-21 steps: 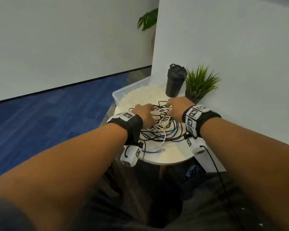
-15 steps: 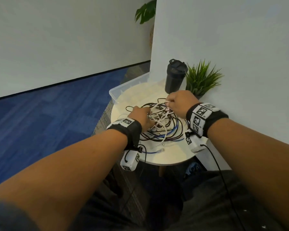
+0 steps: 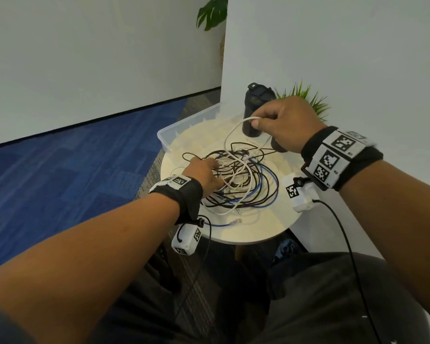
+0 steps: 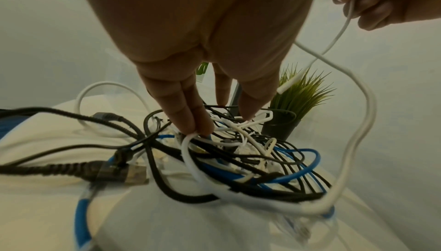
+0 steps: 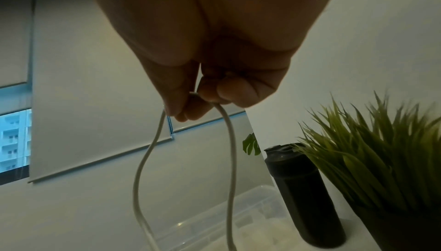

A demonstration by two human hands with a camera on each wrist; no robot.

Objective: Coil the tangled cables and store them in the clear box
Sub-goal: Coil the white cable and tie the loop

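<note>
Two hands work — right hand [image 5: 203,102] pinches white cable [image 5: 230,141]; left hand [image 4: 190,123] fingertips, straight, press the tangle [image 4: 250,160].

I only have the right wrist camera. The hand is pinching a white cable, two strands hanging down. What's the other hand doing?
Observer: The left hand is down on the cable tangle, fingertips pressing into it.
Operator: Is my white cable free of the pile?
Observer: No. The white cable runs from the right hand down into the tangle.
Operator: Anything in the clear box yet?
Observer: The clear box sits behind the round table; no cable reaches it.
</note>
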